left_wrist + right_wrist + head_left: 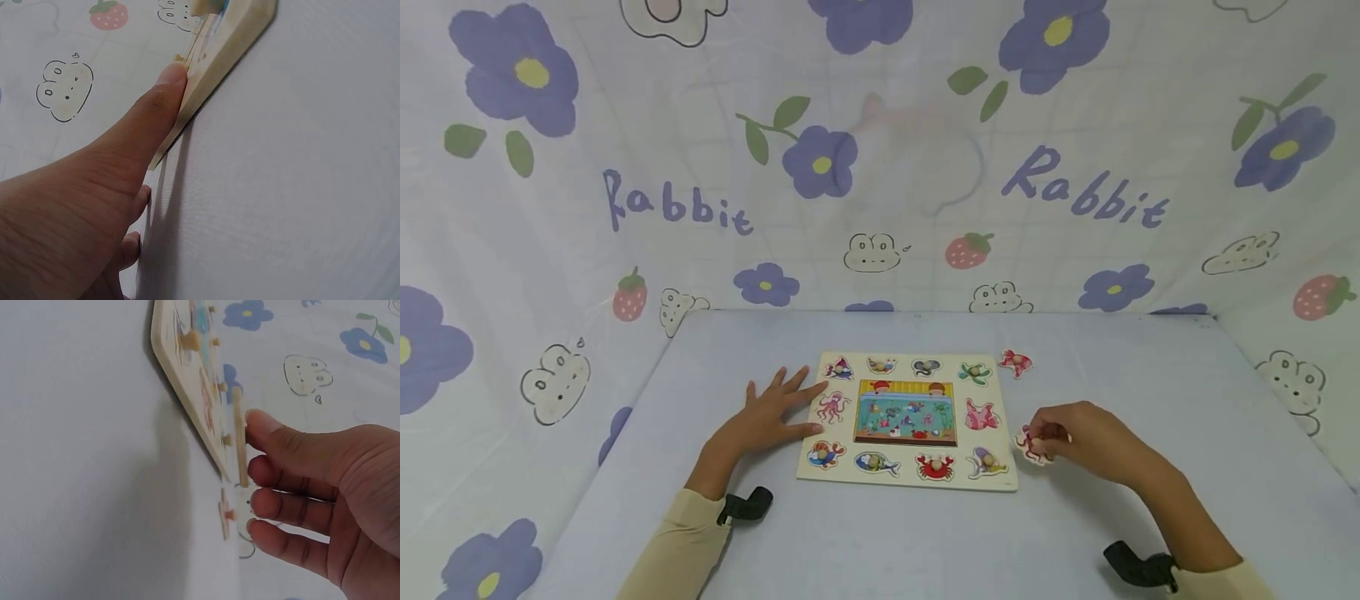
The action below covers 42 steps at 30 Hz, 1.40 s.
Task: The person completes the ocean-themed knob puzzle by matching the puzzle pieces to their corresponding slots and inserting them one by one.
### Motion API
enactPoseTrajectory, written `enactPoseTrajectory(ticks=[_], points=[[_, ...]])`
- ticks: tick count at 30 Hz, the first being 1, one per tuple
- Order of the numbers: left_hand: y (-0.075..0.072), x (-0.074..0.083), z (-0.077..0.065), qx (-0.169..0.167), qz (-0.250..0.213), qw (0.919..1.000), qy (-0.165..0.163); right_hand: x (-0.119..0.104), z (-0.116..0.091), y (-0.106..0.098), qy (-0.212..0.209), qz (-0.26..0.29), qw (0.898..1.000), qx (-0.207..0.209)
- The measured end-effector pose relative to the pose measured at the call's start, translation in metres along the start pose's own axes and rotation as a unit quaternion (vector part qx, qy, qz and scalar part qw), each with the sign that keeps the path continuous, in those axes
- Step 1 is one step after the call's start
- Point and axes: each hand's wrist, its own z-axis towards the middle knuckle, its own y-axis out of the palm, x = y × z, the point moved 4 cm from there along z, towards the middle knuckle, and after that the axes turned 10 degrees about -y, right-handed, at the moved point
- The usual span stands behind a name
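Note:
A wooden peg puzzle board with sea-animal pieces lies on the white table. My left hand is spread beside its left side, with the thumb and a fingertip on the board's edge. Off the board's right edge, my right hand pinches a thin reddish puzzle piece with curling arms. This piece stands edge-on in the right wrist view, raised off the table. A loose red starfish-like piece with a knob lies by the board's upper right corner.
Knobbed pieces, including a crab and a blue fish, sit on the board around a central aquarium picture. The octopus and pink shape show no clear knob. A patterned curtain hangs behind the table.

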Motion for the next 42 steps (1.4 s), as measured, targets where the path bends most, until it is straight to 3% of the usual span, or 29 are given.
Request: enactPoseTrajectory(ticks=[17,42], points=[[0.0,-0.001,0.0,0.006,-0.002,1.0,0.006,-0.043,0.042,0.007,-0.055,-0.059,0.996,0.024],[-0.001,-0.001,-0.001,0.003,-0.002,1.0,0.004,-0.101,0.135,0.042,-0.097,-0.115,0.988,-0.032]])
